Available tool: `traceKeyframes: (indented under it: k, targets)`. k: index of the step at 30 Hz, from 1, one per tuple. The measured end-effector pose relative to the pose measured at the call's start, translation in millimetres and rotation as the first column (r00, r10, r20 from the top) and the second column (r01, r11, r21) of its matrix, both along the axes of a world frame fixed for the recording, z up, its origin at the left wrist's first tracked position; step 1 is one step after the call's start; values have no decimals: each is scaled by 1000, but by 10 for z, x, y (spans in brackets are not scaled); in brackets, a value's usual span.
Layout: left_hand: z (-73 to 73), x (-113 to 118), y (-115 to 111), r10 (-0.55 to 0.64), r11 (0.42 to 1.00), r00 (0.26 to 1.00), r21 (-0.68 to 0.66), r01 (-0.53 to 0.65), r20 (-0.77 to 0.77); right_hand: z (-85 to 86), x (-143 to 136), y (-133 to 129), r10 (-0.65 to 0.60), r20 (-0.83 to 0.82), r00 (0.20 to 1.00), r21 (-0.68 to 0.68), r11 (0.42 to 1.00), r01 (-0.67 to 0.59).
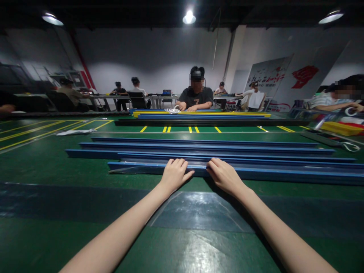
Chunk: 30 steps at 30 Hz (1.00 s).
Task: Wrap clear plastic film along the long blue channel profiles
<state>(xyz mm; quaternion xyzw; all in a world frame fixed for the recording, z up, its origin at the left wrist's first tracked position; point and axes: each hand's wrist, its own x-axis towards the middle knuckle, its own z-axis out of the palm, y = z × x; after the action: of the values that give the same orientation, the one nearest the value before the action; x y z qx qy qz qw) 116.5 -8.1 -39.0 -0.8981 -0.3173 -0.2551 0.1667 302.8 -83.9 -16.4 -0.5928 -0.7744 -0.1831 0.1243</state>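
A long blue channel strip [273,175] lies crosswise on the green table [85,242], nearest to me. My left hand [174,175] grips it with the fingers hooked over its top and the thumb along the front side. A short way to the right, my right hand [223,175] is curled over the same strip; its thumb is mostly hidden. Clear film shows along the strip's left end. More blue channel strips [204,147] lie parallel just behind. On my side, a wide band of clear plastic film [199,212] runs across the table under my forearms.
Beyond the blue strips lie a long black strip [210,122] and yellow strips [244,114]. A co-worker [196,94] sits opposite with both hands on the strips there. A power strip [321,137] with a white cable and a yellow tray [342,128] stand at the right.
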Motion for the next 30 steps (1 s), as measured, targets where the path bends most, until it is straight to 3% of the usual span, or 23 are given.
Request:
traceKeyframes:
  k: [5,16,30]
  targets:
    - [2,-2,3,1,1000,1000,6,-1,-13,20,15,36,12,-64,998,-48,999,-15]
    - [22,-26,-8,-6,999,999,53,8,-34,128,48,38,0,50,999,-76,997,4]
    - [16,-35,-11,-43,989,999,140,41,12,250,368,-127,-102,-24,995,-187,978,95]
